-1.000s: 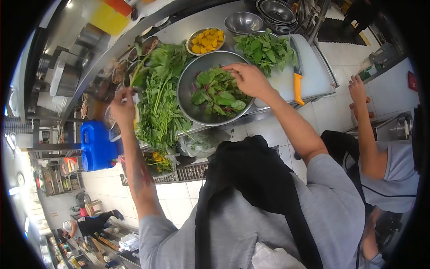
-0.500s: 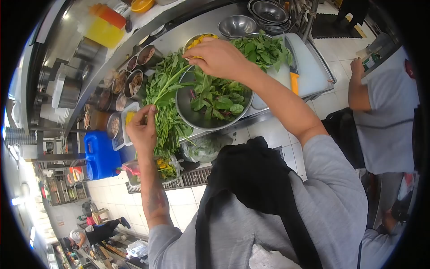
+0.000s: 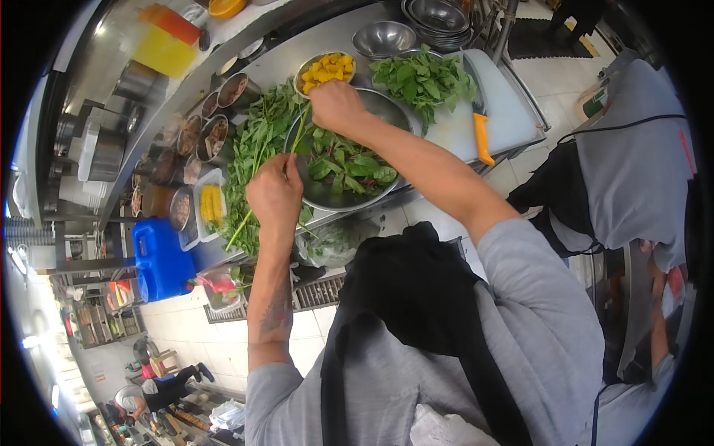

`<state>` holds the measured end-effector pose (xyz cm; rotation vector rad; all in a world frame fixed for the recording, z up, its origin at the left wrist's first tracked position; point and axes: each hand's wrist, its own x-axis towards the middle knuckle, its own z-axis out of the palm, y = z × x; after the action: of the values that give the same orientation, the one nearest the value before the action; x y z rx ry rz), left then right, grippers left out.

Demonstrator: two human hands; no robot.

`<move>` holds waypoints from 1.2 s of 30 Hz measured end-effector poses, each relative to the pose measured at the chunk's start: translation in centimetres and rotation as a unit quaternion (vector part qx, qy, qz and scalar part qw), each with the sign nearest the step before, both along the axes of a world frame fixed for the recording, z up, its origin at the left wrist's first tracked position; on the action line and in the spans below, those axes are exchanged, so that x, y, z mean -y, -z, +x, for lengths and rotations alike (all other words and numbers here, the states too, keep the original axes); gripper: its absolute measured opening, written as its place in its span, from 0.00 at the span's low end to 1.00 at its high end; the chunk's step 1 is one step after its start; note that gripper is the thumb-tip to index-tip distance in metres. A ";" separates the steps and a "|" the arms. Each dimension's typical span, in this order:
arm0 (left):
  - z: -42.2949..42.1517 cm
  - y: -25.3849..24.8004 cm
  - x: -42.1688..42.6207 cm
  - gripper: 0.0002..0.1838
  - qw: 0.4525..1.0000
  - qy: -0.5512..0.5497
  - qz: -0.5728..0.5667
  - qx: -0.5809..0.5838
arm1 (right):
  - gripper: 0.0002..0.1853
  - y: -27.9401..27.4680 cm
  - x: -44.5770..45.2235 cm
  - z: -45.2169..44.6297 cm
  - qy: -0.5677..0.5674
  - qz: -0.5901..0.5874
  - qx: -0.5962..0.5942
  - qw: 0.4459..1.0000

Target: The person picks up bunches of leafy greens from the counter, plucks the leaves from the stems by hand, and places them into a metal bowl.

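My bowl (image 3: pixel 390 111): smooth, shiny metal
My sleeve (image 3: pixel 524 256): soft, matt cloth
Knife handle (image 3: pixel 483 138): smooth plastic
Jug (image 3: pixel 158 256): glossy plastic

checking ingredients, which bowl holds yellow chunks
The small metal bowl just beyond the right hand: it alone shows yellow chunks; the large bowl beside it holds leaves.

Pale square tiles cover the kitchen floor (image 3: pixel 186 323). A slotted drain grate (image 3: pixel 318 293) is set into it near the metal counter (image 3: pixel 335 36); a black mat (image 3: pixel 537 41) lies at upper right.
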<state>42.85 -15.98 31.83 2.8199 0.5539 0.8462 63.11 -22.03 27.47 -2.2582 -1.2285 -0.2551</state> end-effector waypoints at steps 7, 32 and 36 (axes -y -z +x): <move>-4.3 -2.2 0.7 0.07 0.996 0.003 -0.065 0.066 | 0.13 2.3 3.0 10.8 0.174 -0.023 -0.093 0.980; -7.6 1.5 1.4 0.09 0.961 -0.037 -0.242 0.127 | 0.23 2.6 11.1 14.8 0.246 0.232 -0.169 0.926; -12.8 1.0 -5.7 0.10 0.945 -0.099 -0.240 0.198 | 0.32 7.8 11.5 20.5 0.242 -0.255 -0.144 0.925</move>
<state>30.04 -10.29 30.80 2.1091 0.8501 1.0992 83.64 -33.55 19.63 -2.9009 -0.6104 0.2472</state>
